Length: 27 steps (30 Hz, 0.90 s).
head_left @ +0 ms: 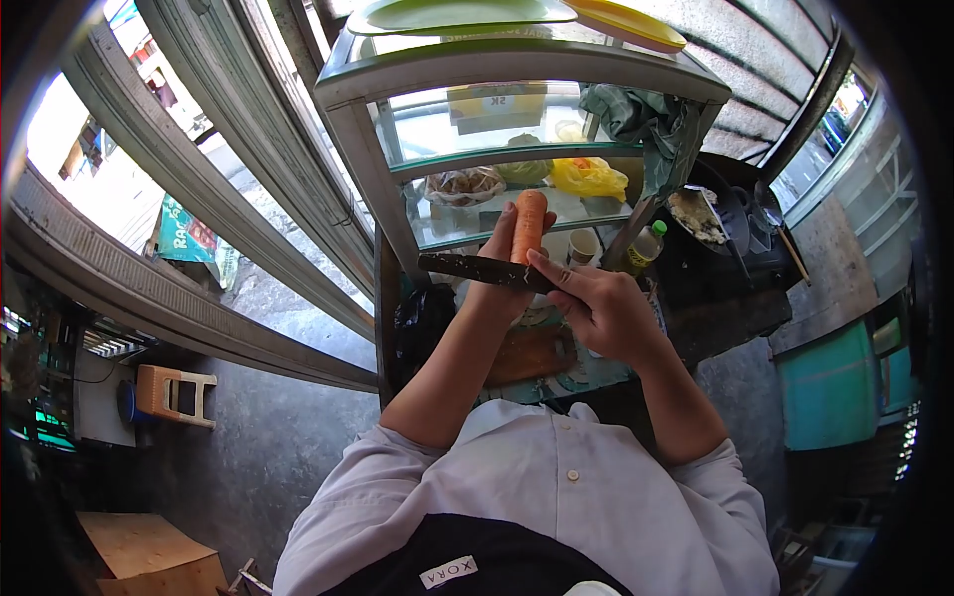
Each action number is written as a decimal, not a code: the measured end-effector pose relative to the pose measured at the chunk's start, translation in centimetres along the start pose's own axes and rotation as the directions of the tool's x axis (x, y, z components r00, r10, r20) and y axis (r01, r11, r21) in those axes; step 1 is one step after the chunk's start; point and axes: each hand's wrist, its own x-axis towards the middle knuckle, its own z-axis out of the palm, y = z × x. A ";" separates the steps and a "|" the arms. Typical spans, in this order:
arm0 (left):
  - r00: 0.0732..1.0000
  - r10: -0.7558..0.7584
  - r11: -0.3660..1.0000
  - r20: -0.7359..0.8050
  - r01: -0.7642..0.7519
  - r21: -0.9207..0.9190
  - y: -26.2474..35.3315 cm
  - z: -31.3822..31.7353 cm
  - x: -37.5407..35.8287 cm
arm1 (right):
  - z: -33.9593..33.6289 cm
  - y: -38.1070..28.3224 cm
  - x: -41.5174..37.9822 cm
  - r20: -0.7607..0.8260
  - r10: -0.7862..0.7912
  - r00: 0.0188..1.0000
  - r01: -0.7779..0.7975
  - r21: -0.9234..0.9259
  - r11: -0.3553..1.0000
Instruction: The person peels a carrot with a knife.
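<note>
1. Glass display case (527, 62): stands just beyond the fingers of both hands, metal-framed, with trays on top and bags on its shelf.
2. Desk (608, 372): lies below the fingers, a patterned teal surface, partly hidden by the arms.
3. Black pan (715, 171): well off to the right of the right fingers, with pale food in it.
4. Wooden board (532, 356): on the desk, below the fingers and nearer the person's body.
5. Right hand (606, 310): its fingers are closed around the knife's grip, index finger reaching forward along the knife.
6. Left hand (500, 238): its fingers are wrapped around the carrot, thumb along its left side.
7. Knife (477, 270): runs leftward from the right fingers, its dark blade flecked with pale bits and crossing the carrot's near end. Whether the edge bites in, I cannot tell.
8. Yellow bag (588, 179): in the case, beyond the left fingers and to their right.
9. Bottle (644, 250): green-capped, beyond the right fingers and slightly right.
10. Carrot (529, 221): in the left fingers, raised above the desk, thick end pointing away from the person.
11. Cup (583, 245): just beyond the right fingers.
</note>
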 end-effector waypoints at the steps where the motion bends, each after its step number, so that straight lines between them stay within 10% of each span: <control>1: 1.000 0.004 1.000 -0.011 -0.004 -0.006 -0.2 0.0 0.0 | 0.0 0.0 0.0 0.003 0.013 1.000 -0.013 -0.018 1.000; 7: 0.983 0.006 1.000 0.185 -0.001 -0.025 -0.3 -2.2 0.2 | 0.1 0.2 0.0 0.063 0.076 0.995 -0.077 0.015 0.997; 10: 0.998 0.064 0.997 -0.020 -0.063 0.036 -1.1 -1.3 -0.5 | 0.6 0.5 0.6 0.041 0.053 0.998 -0.056 0.090 0.994; 19: 0.990 0.080 0.997 0.113 -0.082 0.013 0.8 -4.4 -2.6 | 1.3 0.1 2.4 0.212 -0.047 0.976 -0.007 0.248 0.969; 27: 0.968 0.203 0.978 -0.147 -0.194 0.074 2.3 -4.6 -4.9 | 4.9 -0.6 3.9 0.203 -0.025 0.979 -0.034 0.281 0.959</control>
